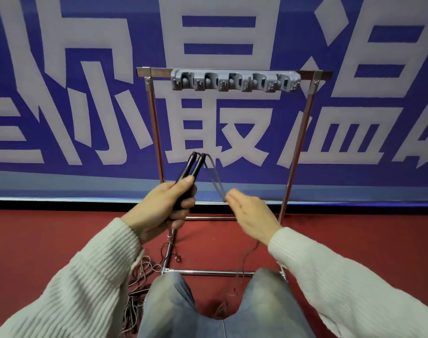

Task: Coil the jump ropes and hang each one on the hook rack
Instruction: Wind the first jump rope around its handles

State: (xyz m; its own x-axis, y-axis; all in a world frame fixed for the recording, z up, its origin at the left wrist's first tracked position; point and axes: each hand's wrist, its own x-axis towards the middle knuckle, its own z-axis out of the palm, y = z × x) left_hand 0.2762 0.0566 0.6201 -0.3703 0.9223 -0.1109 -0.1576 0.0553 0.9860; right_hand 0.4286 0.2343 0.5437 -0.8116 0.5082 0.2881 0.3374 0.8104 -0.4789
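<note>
handles point(193, 167) gripped in left hand point(159, 208), right hand point(250, 213) pinching cord point(214, 178).

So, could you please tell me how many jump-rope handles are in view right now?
2. Both black handles sit side by side in the left hand, tips pointing up toward the hook rack. More may be hidden in the tangled ropes on the floor.

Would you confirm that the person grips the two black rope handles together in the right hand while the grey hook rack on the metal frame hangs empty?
Not quite: the head view shows the left hand gripping the two black rope handles together. The grey hook rack on the metal frame does hang empty.
</note>
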